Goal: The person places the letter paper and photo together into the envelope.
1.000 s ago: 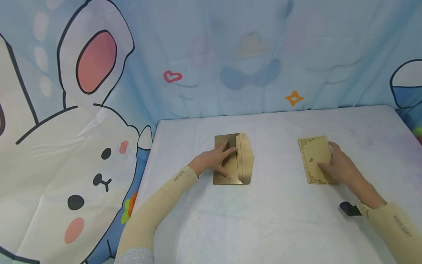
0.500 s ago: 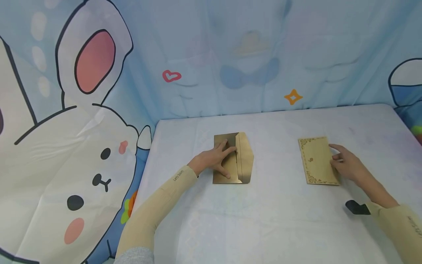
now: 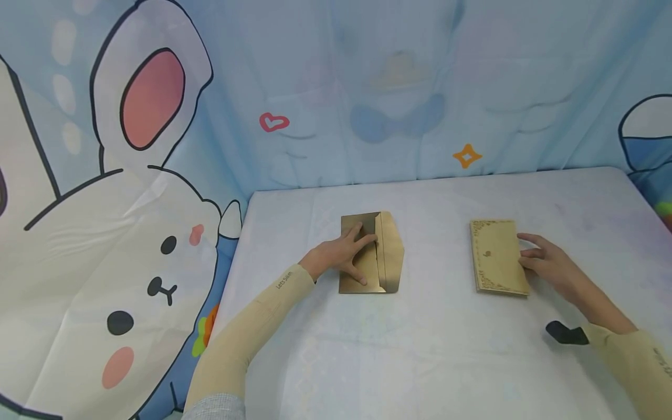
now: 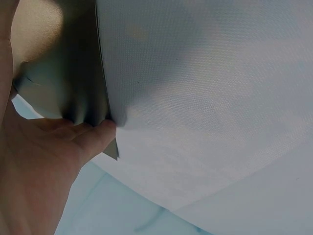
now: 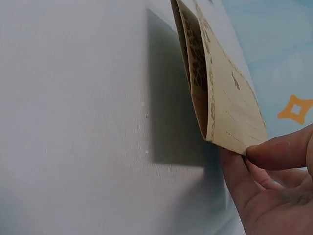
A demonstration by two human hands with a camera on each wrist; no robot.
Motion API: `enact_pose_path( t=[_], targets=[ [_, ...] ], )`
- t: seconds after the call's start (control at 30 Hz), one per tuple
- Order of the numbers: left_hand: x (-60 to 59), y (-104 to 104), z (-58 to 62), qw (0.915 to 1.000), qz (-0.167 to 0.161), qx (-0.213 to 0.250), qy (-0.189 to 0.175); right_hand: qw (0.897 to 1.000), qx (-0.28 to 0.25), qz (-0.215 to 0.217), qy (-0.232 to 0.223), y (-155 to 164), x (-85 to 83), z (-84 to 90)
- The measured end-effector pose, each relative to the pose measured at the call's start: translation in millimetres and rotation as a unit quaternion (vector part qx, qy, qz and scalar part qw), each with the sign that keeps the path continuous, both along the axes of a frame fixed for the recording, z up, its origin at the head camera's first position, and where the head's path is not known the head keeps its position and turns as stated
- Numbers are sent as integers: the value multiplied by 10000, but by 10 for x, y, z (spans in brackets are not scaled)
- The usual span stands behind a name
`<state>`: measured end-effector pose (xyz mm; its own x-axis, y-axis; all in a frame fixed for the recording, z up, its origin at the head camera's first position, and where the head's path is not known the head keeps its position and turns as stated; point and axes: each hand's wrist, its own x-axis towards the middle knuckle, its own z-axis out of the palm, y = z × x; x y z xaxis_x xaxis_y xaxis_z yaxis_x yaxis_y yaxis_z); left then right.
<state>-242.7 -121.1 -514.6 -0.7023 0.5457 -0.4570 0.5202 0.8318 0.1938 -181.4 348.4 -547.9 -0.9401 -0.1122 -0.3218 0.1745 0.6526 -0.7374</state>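
pale blue table (image 3: 446, 350) under a cartoon backdrop (image 3: 131, 175) — left hand (image 3: 343, 256) lies flat on the gold envelope (image 3: 385, 254) (flap open); right hand (image 3: 546, 265) pinches the folded card's (image 3: 496, 256) near edge, lifting it off the cloth.

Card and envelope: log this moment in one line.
left hand presses envelope flat | right hand pinches card, edge lifted | table

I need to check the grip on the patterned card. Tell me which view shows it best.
The right wrist view: the right hand pinches the patterned card by its edge, lifted off the table. The head view shows the card whole but the grip small. The left wrist view misses it.
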Motion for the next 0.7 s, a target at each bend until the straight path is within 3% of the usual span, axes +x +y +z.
enact_pose_path(
  t=[0.23, 0.7],
  targets=[
    [12, 1, 0, 10000, 55, -40, -8, 9964, -840, 138, -31, -145, -20, -55],
    [2, -7, -34, 9999, -25, 22, 118, 9929, -1107, 442, 13, -587, -72, 52]
  ],
)
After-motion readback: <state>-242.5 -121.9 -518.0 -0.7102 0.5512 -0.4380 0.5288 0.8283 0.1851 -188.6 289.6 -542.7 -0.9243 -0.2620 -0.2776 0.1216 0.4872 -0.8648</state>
